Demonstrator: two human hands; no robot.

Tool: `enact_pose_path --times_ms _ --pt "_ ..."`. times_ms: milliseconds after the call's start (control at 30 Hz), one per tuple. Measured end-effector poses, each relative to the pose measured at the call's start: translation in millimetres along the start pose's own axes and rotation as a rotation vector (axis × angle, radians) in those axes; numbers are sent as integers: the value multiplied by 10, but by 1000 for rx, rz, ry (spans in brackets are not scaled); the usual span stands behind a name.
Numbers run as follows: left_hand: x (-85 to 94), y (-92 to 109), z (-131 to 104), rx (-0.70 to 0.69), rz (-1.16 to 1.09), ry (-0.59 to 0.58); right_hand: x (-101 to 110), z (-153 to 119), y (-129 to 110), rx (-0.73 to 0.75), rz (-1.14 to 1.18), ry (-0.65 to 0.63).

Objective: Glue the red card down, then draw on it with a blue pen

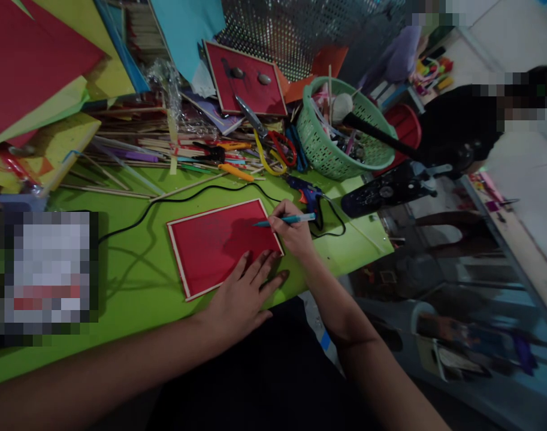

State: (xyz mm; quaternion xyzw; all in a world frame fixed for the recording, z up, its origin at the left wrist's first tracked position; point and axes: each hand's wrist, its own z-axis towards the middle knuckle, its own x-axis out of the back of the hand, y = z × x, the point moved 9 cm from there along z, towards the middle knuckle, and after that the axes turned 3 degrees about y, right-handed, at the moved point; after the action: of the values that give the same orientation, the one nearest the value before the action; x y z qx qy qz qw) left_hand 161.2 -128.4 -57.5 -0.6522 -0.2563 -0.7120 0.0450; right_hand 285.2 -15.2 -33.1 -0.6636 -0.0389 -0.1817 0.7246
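A red board (210,245) edged with pale wooden strips lies flat on the green table (133,257) in front of me. My left hand (244,287) rests on its near edge with the fingers spread flat. Between the fingertips of my right hand (293,230) is a blue pen (291,219), its tip pointing left over the board's right part. Whether the tip touches the surface I cannot tell. Behind the right hand lies a dark blue glue gun (307,190) with an orange trigger, its black cord (187,196) running left across the table.
Scissors (255,123), a tool with orange handles (235,172) and many thin sticks crowd the table's back. A second framed red board (250,84) leans there. A green basket (345,149) and a dark bottle (381,188) stand right. A person (457,123) is beyond.
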Motion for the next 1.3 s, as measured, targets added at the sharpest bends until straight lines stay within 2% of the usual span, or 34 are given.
enact_pose_path --times_ms 567,867,1133,1300 --pt "-23 -2 -3 -1 11 30 76 26 24 79 -54 84" --pt "-10 3 -7 -10 37 44 127 15 3 10 86 117" --pt "-28 -4 -8 -3 20 47 -50 -15 -52 9 33 -33" --pt "-19 10 -13 -3 18 46 -107 -21 -77 44 16 -78"
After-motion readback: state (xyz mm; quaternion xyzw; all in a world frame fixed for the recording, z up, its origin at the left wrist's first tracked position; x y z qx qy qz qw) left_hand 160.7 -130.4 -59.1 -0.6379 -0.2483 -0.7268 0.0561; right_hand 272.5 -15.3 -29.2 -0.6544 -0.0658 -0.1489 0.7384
